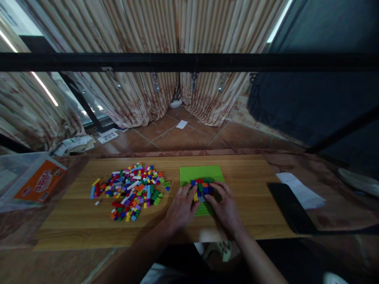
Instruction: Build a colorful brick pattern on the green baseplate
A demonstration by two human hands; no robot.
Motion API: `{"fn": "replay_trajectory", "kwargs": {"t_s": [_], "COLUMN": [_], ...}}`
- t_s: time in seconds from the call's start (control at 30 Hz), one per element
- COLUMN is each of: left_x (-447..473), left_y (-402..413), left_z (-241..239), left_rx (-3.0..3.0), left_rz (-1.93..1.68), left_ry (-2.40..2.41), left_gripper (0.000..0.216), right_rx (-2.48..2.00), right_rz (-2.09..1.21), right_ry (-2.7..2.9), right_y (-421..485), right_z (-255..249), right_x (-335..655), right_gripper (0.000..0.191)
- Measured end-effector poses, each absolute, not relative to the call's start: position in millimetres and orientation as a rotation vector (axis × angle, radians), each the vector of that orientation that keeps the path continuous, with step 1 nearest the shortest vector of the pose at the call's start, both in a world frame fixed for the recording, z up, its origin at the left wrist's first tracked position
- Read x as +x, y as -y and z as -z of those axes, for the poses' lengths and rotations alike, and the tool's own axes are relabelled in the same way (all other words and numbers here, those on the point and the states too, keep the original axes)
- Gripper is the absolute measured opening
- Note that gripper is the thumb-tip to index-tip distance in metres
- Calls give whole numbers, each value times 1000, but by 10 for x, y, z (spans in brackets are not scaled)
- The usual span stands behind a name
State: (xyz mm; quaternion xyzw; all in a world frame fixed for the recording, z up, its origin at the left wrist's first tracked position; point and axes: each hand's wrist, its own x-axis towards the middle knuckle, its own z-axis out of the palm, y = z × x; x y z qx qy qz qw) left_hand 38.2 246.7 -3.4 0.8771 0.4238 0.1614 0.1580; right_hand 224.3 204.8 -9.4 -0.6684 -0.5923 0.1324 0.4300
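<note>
A block of joined toy bricks (202, 188), in blue, red, green, orange and yellow, stands on a bright green baseplate (201, 172). My left hand (184, 204) has its fingers closed against the left side of this block. On the opposite side, my right hand (224, 203) grips it with thumb and fingers. Between them the two hands hide the block's side edges and part of the baseplate. A large pile of loose bricks (134, 187) in many colours is spread to the left of my left hand.
Everything lies on a wooden board (251, 197). A black flat device (291, 209) overlaps its right end, beside white paper (302, 189). A clear plastic box (17, 165) with an orange label stands left. A dark horizontal bar (189, 62) crosses before striped curtains (142, 31).
</note>
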Motion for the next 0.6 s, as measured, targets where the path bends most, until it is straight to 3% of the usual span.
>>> {"fn": "replay_trajectory", "kwargs": {"t_s": [0.2,0.6], "left_x": [382,404], "left_y": [-2461,-2451], "left_z": [7,-24], "left_rx": [2473,2658], "left_rz": [-470,-334], "left_ry": [-1210,-1134], "left_gripper": [57,55], "right_rx": [-1669,-1657], "right_rz": [-274,-306], "right_ry": [1505,1430], "right_y": [-2011,-2004], "right_z": [137,194], "right_x": [2195,2177], "right_gripper": [30,28]}}
